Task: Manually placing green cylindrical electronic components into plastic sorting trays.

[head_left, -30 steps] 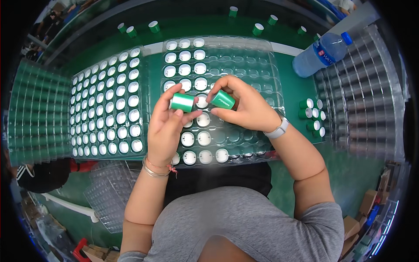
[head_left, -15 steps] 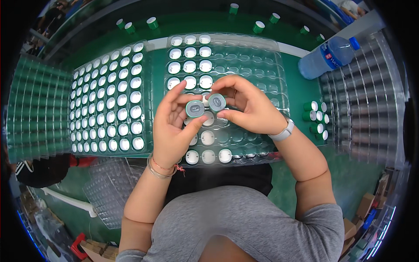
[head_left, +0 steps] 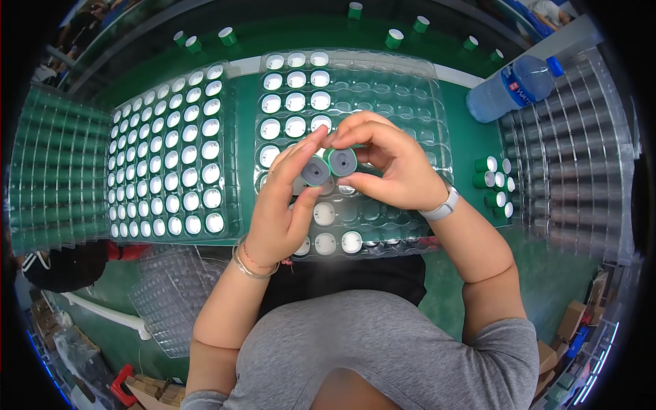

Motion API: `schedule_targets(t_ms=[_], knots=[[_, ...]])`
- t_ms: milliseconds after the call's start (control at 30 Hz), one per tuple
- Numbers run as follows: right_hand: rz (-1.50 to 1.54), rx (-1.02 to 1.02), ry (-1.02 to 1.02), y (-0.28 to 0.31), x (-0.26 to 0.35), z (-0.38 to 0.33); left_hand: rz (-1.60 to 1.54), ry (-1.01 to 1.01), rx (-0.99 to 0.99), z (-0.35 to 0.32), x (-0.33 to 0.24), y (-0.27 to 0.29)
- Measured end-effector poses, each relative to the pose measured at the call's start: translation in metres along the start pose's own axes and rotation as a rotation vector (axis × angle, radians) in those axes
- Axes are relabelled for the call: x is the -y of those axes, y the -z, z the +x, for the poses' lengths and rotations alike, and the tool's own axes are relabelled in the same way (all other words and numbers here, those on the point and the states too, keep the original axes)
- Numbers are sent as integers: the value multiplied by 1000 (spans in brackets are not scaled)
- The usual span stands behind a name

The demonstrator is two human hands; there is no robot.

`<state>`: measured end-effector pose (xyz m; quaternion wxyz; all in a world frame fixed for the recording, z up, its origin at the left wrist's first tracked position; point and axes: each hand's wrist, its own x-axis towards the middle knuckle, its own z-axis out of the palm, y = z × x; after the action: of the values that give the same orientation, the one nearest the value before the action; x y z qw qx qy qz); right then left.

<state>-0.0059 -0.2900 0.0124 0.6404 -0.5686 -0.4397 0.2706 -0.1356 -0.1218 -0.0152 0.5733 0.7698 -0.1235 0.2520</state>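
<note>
Above a clear plastic tray (head_left: 410, 137), both my hands are close together. Between thumb and fingers my left hand (head_left: 283, 201) grips one small green cylinder with a grey face (head_left: 315, 172), tilted so that the face shows a dark hole. A second green cylinder with a grey face (head_left: 342, 162) is pinched in my right hand (head_left: 396, 164), touching or almost touching the first. White-faced round pieces (head_left: 295, 102) fill the tray's left columns, with a few along its near edge (head_left: 352, 242). My hands hide part of the middle rows.
Left of the tray stands a filled tray of white-faced pieces (head_left: 173, 160). Stacked clear trays rise at the far left (head_left: 61, 171) and right (head_left: 567, 157). A blue-capped water bottle (head_left: 516, 89) lies at the right, beyond several green cylinders (head_left: 495, 181). More stand along the back (head_left: 394, 39).
My left hand has turned and moved slightly right, bringing its cylinder nearer the right one. Both grey faces have rotated and now show dark holes instead of oval marks.
</note>
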Motion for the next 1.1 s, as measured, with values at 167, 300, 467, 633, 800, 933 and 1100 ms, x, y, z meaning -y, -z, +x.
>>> schedule_targets(t_ms=[167,300,467,633,800,933,1100], knots=[[-11,-1,34,1,1,0,-10,1,-7,2,-5,-3],[-40,9,52,1,1,-1,-5,-107,-14,0,4,-4],[-36,5,57,1,2,-2,58,-82,40,4,-5,-1],[-97,24,28,0,7,-1,-184,-48,-82,1,-3,-10],[-115,31,14,0,7,0,-118,109,10,-3,-3,3],[-127,32,20,1,6,0,-167,109,17,-3,-6,4],[-125,15,47,-2,5,0,-153,193,-96,-8,-10,-1]])
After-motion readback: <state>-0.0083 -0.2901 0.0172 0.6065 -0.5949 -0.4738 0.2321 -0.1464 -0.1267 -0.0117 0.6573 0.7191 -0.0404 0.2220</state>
